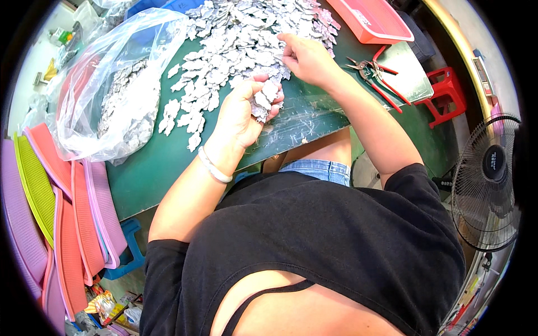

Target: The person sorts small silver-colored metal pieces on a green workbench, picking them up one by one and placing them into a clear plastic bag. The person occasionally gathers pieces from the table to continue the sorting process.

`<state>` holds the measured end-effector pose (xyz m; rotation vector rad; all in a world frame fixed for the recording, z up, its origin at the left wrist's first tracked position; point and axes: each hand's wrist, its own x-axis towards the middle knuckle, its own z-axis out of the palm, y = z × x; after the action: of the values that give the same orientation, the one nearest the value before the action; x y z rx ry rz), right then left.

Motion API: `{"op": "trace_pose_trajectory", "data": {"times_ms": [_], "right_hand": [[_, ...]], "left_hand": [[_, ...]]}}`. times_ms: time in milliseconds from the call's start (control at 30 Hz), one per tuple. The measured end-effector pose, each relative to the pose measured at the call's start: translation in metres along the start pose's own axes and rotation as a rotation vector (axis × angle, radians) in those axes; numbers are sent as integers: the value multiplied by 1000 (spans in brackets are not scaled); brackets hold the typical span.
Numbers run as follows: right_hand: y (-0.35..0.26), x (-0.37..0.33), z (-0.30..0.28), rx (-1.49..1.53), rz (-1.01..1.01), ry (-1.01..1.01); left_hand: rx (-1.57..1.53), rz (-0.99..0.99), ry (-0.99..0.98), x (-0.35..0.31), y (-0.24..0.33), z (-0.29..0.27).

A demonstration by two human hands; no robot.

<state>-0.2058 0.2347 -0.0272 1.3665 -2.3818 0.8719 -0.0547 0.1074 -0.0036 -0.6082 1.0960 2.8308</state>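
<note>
A wide pile of flat, silver-grey metal pieces with wavy outlines covers the middle of the green table. My left hand, palm up near the table's front edge, is closed around a small stack of these metal pieces. Over the right side of the pile, my right hand has bent fingers with the index finger and thumb reaching down to the pieces. Whatever may be between those fingertips cannot be made out. Red-handled cutters lie to the right of my right hand.
On the left, a clear plastic bag holds more grey pieces. A red tray sits at the far right. Stacked purple, red and green baskets stand left of the table. A red stool and a black fan are on the right.
</note>
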Motion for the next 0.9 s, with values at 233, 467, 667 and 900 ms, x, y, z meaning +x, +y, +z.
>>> {"op": "trace_pose_trajectory", "data": {"times_ms": [233, 467, 667, 900], "right_hand": [[-5, -2, -2, -18, -93, 62], [-3, -2, -1, 86, 5, -8], [-18, -3, -22, 713, 434, -137], [-23, -3, -25, 538, 199, -222]], "left_hand": [[35, 7, 17, 2, -2, -3], [-7, 19, -15, 1, 0, -3], [-13, 42, -22, 4, 1, -2], [28, 47, 26, 9, -3, -3]]}}
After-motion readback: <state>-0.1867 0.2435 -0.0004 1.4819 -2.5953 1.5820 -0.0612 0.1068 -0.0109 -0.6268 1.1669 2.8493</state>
